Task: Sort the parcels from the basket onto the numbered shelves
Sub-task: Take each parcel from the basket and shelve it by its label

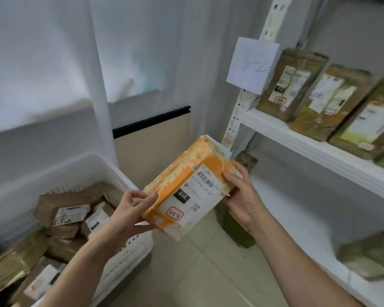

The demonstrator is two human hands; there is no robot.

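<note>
I hold an orange and white parcel (187, 185) in front of me at mid-frame, its shipping label with a barcode, "010" and a red-framed sticker facing up. My left hand (131, 212) grips its near left corner. My right hand (239, 191) grips its right end, fingers curled over the label's edge. Below left stands the white perforated basket (129, 251), filled with several brown parcels (71, 220). To the right rises the white shelf unit (315, 145), with a paper number tag (252, 65) on its upright.
Three brown labelled parcels (290, 83) lean in a row on the upper shelf. A greenish-brown parcel (368, 258) lies on the lower shelf at right. Another parcel (237, 231) sits low beside the shelf's leg. White curtains hang behind, and beige floor tiles show below.
</note>
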